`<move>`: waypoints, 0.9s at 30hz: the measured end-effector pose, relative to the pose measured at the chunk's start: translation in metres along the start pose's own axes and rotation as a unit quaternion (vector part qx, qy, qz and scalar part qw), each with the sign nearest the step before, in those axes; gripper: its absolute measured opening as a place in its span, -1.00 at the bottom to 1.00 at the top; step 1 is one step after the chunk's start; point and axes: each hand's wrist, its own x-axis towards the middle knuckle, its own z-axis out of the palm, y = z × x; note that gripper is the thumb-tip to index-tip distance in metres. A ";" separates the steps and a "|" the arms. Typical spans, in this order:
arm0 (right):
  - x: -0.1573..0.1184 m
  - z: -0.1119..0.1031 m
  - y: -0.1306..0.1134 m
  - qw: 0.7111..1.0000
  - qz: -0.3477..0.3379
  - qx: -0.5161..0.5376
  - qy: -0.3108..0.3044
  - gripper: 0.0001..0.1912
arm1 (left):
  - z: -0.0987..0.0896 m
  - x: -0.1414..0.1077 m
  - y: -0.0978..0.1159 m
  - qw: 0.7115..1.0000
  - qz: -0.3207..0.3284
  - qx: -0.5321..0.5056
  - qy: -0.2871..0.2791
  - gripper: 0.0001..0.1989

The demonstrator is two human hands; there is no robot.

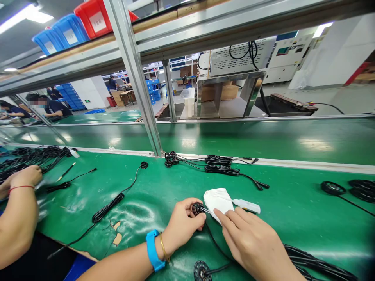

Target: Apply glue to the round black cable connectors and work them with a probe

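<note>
Round black connector (198, 208) clamped in left hand (183, 226), lead (206, 210) pointing right under white cloth (218, 200). Right hand (253, 244) nearest, fingertips (217, 212) pressing cloth.

A glossy green surface (293, 210), worn rough in torn patches, a matt white cloth (218, 203) lying on it, a smooth white plastic handle (246, 206) just beside the cloth, matt black cable (222, 164) lying on it, satin aluminium rails (131, 66) standing above it, glossy red plastic crate (92, 19) beyond them
</note>
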 end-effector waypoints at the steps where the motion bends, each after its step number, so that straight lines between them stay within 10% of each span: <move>1: 0.000 -0.001 0.002 1.000 0.004 0.006 0.000 -0.69 | 0.000 0.000 0.001 1.000 -0.003 -0.004 0.002 -0.65; 7: 0.004 -0.009 0.017 0.979 0.124 0.161 0.037 -0.82 | -0.001 -0.001 0.009 1.000 -0.019 -0.020 0.003 -0.63; 16: 0.010 -0.002 -0.005 0.792 0.337 0.496 0.116 -0.85 | 0.002 -0.004 0.005 0.999 -0.020 -0.025 -0.038 -0.62; 27: -0.001 0.024 -0.015 0.803 0.305 0.501 0.107 -0.89 | 0.002 -0.005 0.006 0.998 -0.013 -0.024 -0.055 -0.65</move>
